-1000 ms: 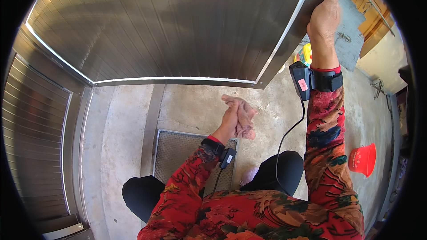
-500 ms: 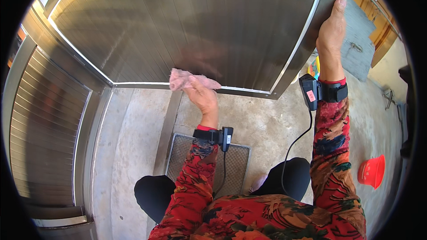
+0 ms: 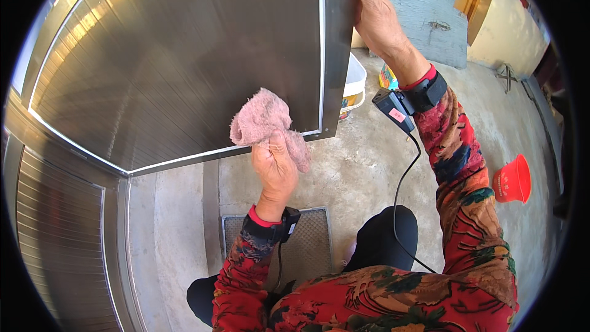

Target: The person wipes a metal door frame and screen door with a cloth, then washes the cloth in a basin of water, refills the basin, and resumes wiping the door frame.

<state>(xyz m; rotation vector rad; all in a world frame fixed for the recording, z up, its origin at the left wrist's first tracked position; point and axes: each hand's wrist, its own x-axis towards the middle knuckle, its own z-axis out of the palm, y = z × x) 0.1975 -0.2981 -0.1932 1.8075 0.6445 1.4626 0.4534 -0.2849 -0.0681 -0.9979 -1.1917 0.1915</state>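
Observation:
A fluffy pink cloth (image 3: 261, 117) is bunched in my left hand (image 3: 275, 163), pinched between thumb and fingers at the lower edge of a brown metal door (image 3: 203, 61). The cloth's top lies over the ribbed panel and its white trim, while one end hangs down beside my fingers. Farther up on the right, my right hand (image 3: 382, 21) grips the door's outer edge. Its thumb points upward along the frame, and the fingertips are hidden behind the door. A black strap with a small device sits on each wrist.
Behind the door edge stand a white bucket (image 3: 353, 83) and a colourful package (image 3: 387, 78). A red bucket (image 3: 513, 179) is on the concrete floor at right. A textured mat (image 3: 319, 233) lies by my knees. A grey board (image 3: 424, 15) leans at the back; another metal panel (image 3: 58, 227) stands left.
The door's free edge has swung left and my right hand has moved with it, uncovering the white bucket. In my left hand the pink cloth is now bunched higher, its end hanging.

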